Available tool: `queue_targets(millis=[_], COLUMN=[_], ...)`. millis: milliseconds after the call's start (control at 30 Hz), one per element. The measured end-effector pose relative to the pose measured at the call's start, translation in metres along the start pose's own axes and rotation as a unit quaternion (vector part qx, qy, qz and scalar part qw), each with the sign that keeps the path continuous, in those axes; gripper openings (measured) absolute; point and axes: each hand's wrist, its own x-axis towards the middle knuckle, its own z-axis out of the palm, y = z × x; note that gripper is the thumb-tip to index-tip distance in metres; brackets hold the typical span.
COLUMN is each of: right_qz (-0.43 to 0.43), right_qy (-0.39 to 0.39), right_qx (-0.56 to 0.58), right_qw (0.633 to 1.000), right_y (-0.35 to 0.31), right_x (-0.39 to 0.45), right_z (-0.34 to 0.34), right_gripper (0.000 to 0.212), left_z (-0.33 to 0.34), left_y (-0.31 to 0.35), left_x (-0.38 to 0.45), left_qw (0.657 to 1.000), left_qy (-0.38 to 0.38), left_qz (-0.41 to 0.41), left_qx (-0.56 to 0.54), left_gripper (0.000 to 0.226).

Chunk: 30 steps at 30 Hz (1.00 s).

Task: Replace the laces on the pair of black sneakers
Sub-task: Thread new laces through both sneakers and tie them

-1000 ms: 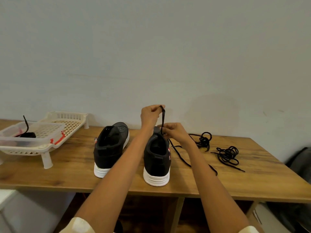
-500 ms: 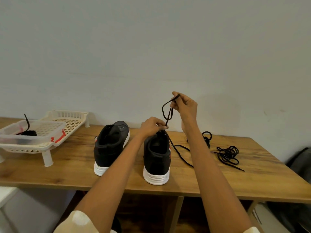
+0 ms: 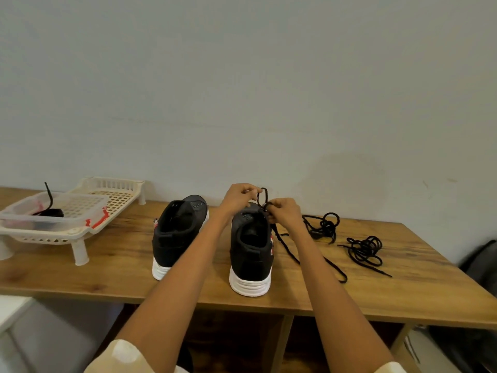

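1. Head cam looks down at a wooden table point(image 3: 107, 275) with both black sneakers parked heel-toward-the-person, so the tongues and eyelets point away and the hands have to reach over the collars.
2. Right sneaker point(image 3: 251, 254) is the one being worked on. Both hands are up at its tongue end, which makes sense since that's where the eyelets are.
3. Left hand point(image 3: 238, 197) has its fingers curled and pinches a small loop of the black lace point(image 3: 263, 196) just above the shoe. My guess is it holds the loop up so the lace stays taut.
4. Right hand point(image 3: 282, 214) is curled too, pinching the same lace right beside the loop, low against the shoe's top edge. Can't tell which eyelet it's at, the fingers cover it.
5. The rest of that lace trails off the shoe's right side and across the table toward the near edge, slack, so it can feed through freely.
6. Left sneaker point(image 3: 177, 232) stands just beside it, untouched; no lace shows from here.
7. Two loose lace bundles, one near the right wrist point(image 3: 325, 224) and one further right point(image 3: 365, 250), sit within easy reach.
8. Far left: a white rack point(image 3: 113, 192) holding a clear tub point(image 3: 53, 211) with something dark in it, well out of the way.
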Motion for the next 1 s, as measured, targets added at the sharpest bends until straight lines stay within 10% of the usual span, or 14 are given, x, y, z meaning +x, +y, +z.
queue_targets(millis=[100,267,400,600,1000], right_qz=[0.051,0.04,0.063,0.007,-0.082], right_qy=[0.022,0.015,0.028,0.027,-0.074], right_qx=[0.052,-0.135,-0.249,-0.241,-0.164], right_qw=[0.997,0.99,0.966,0.97,0.98], right_y=[0.004,-0.005,-0.018,-0.044,-0.05], right_x=[0.0,-0.003,-0.001,0.004,-0.016], right_z=[0.004,0.004,-0.005,-0.013,0.031], right_gripper=[0.019,0.015,0.022,0.028,0.018], left_z=[-0.014,-0.016,-0.011,-0.025,-0.047], left_y=[-0.003,0.014,0.015,0.013,0.007], left_x=[-0.002,-0.02,-0.026,-0.024,-0.029], left_qw=[0.985,0.929,0.924,0.968,0.961], left_qy=[0.023,-0.183,-0.203,-0.065,-0.063], left_qz=[-0.056,-0.139,-0.179,-0.197,-0.269], left_qx=[0.159,0.289,0.269,0.141,-0.025], left_gripper=[0.015,0.038,0.051,0.007,0.023])
